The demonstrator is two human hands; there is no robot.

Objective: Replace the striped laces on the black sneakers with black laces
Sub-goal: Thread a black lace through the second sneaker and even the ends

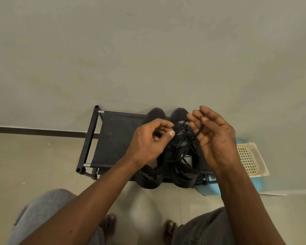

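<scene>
Loosely tangled, the black laces (182, 144) lie in a heap over the tongue and eyelets of the right-side sneaker (184, 179), with strands rising out of it to both hands. The left hand (148, 142) is just left of the tangle, its thumb and curled fingertips pinched together on a strand at the heap's upper left edge. The right hand (217, 142) is just right of it, palm turned inward, its fingers curled round another strand that runs up from the heap across them. The laces therefore hang between the two grips and slightly below them, slack rather than taut.

Touching this shoe on its left is the left-side sneaker (148, 181), partly hidden under the left wrist. Whether it carries any lace cannot be told. Both shoes point their toes at the wall (148, 50) and sit side by side on the fabric top of a black shoe rack (117, 138), which stands on the pale floor (34, 165). Just beside the rack's right end sit a cream perforated basket (251, 158) and a blue plastic object (208, 190) beneath it. Grey trousers (42, 214) and bare toes (109, 221) show at the bottom edge.
</scene>
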